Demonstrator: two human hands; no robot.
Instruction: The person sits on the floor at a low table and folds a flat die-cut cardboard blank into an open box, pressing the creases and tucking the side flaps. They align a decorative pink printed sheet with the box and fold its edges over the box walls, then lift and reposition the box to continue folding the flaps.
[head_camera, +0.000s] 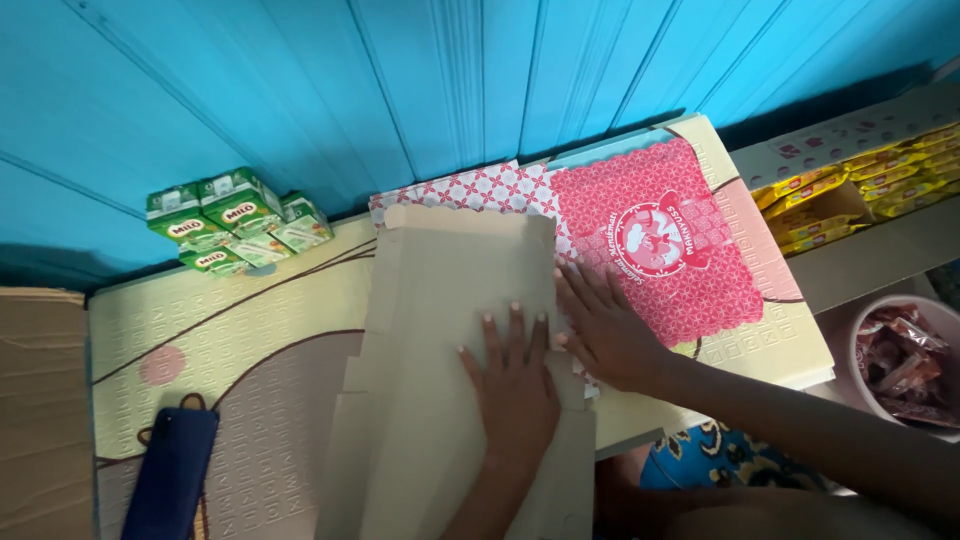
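Both hands, the left hand (515, 385) and right hand (605, 330), press open and flat on the flattened cardboard box (455, 330), right of the green cartons (235, 220); it looks light, stiff, best gripped at its edges.

A patterned cream mat (250, 340) carries flat cardboard box blanks (450, 330), green drink cartons (235, 220) at its far edge, and a dark blue case (170, 475) at its near-left corner.

The flat box (450, 330) is matt, plain brown cardboard, its printed side (650, 240) smooth red and white. The tabletop (250, 340) has an embossed, bumpy covering; the cartons (235, 215) look glossy, the wall (400, 80) painted, ribbed boards.
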